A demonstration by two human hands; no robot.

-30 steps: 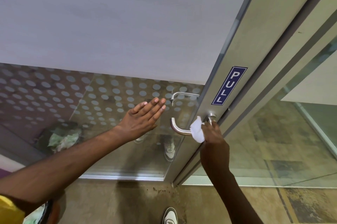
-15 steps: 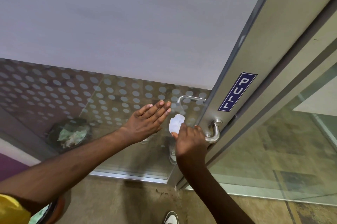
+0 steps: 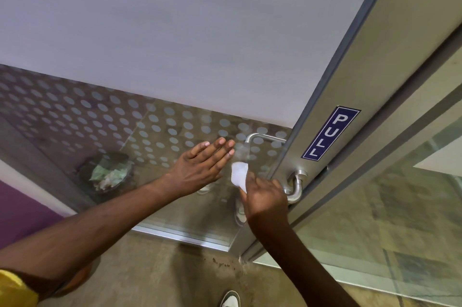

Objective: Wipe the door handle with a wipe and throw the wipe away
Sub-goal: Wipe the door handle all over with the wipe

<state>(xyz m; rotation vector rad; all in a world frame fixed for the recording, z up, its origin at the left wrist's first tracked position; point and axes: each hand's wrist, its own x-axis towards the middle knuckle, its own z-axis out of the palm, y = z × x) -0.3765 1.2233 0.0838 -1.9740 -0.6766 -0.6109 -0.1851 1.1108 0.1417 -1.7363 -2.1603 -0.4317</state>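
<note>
A curved steel door handle [image 3: 295, 188] sticks out of the metal door edge below a blue PULL sign [image 3: 330, 133]. My right hand [image 3: 265, 198] covers the free end of the handle and grips a crumpled white wipe [image 3: 238, 174], which pokes out above the fingers. My left hand [image 3: 202, 165] lies flat, fingers together, against the dotted glass of the door, just left of the wipe. A second handle [image 3: 262, 138] shows through the glass on the far side.
A dark waste bin [image 3: 107, 171] with green and white rubbish stands behind the glass at the left. The door frame and a glass panel [image 3: 375, 219] run down the right. My shoe [image 3: 230, 299] is on the brown floor below.
My right hand slid the wipe from the handle's base by the door edge out to its free end. My left hand stayed flat on the glass.
</note>
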